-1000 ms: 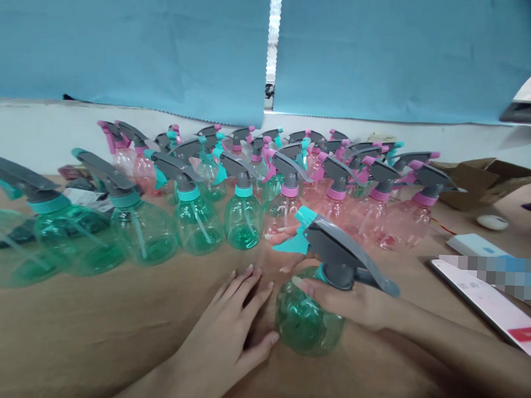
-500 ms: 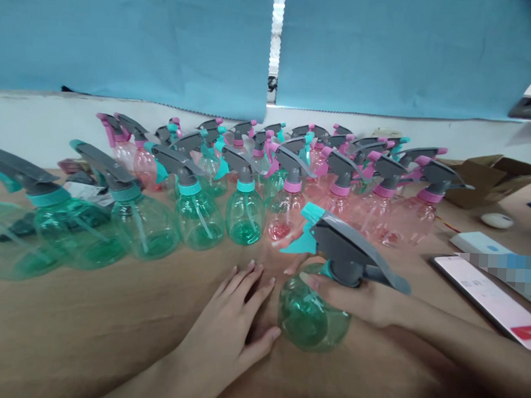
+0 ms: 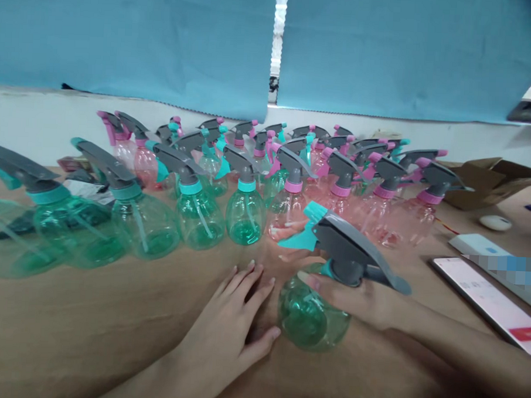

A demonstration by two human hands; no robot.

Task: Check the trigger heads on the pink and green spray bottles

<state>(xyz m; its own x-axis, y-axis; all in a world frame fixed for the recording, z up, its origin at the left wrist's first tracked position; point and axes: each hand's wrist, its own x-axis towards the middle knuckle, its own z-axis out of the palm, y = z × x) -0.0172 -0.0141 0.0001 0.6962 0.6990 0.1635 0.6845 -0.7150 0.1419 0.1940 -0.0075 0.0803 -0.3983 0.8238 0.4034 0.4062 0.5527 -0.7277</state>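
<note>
A clear green spray bottle (image 3: 311, 318) with a grey and turquoise trigger head (image 3: 347, 243) is tilted toward me at the front. My right hand (image 3: 367, 297) grips it at the neck, thumb on the near side; the other fingers are partly hidden behind the bottle and head. Just left of it, my left hand (image 3: 231, 321) lies flat on the wooden table (image 3: 110, 333), fingers stretched and holding nothing. Beyond the hands stand a green spray bottle (image 3: 246, 218) with a turquoise collar and a pink spray bottle (image 3: 287, 209) with a pink collar.
Several more green and pink spray bottles crowd the back and left, including a green one (image 3: 145, 223). At the right lie a phone (image 3: 477, 290), a white box (image 3: 479, 243), a white mouse (image 3: 495, 222) and an opened cardboard box (image 3: 481, 182). Blue curtains (image 3: 131, 40) hang behind.
The fingers of my right hand behind the trigger have shifted slightly. My left hand and the held spray bottle stay almost in place.
</note>
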